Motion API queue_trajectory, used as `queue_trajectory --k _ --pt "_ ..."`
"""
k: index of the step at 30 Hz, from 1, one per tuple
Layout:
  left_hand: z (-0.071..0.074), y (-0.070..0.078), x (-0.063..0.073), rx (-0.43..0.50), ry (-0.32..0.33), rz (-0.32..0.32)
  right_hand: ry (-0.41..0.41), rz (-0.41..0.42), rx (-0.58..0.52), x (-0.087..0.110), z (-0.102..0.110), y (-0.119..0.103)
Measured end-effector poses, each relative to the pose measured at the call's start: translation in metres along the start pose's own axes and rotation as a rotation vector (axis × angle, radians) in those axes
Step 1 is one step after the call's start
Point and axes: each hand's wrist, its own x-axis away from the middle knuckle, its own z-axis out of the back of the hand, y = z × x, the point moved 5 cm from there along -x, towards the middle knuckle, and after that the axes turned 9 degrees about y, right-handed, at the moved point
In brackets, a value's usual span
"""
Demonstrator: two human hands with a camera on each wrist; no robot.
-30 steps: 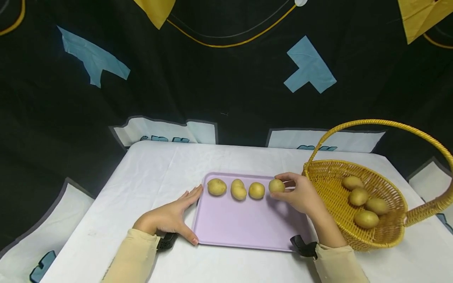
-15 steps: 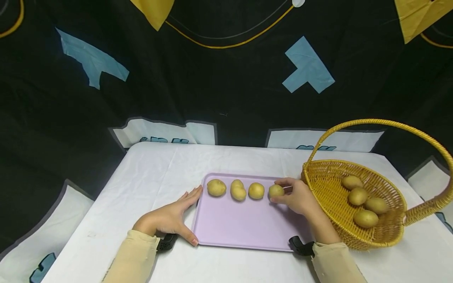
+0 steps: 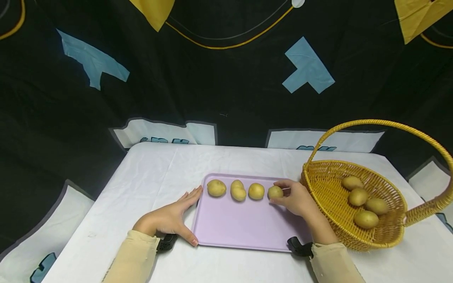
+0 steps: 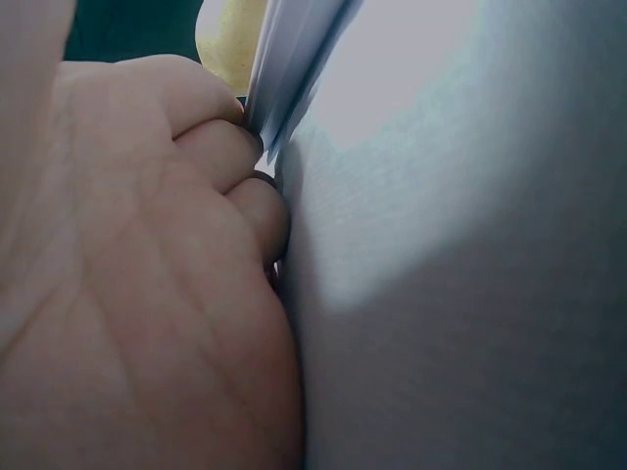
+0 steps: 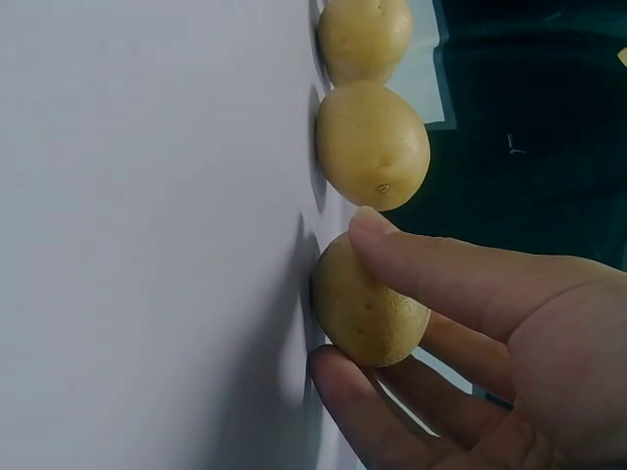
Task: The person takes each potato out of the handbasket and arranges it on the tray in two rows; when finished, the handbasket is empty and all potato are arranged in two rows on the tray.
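A small round potato (image 3: 275, 192), smooth and pale yellow with fine specks, sits at the right end of a row on a flat, matte lilac tray (image 3: 244, 226) with a low rim. The right hand (image 3: 297, 199) pinches it between thumb and curled fingers, which cover part of its skin. Three loose potatoes (image 3: 256, 191) complete the row, the middle one waisted like a peanut. The left hand (image 3: 172, 215) is spread wide, its fingers and thumb against the tray's left edge; in its wrist view the fingertips are hidden. To the right, a yellow woven basket (image 3: 325, 192) holds four oval potatoes (image 3: 366, 219), its arched handle touching the frame's edge. Beneath lies a creased white tablecloth (image 3: 159, 169); a dark curtain (image 3: 212, 90) behind is cut off above.
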Motion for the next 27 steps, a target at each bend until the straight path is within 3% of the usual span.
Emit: queue_trajectory --k 27 --pt "0.0002 0.0 0.0002 -0.011 0.005 -0.005 -0.024 0.0 0.043 0.0012 0.0016 -0.0048"
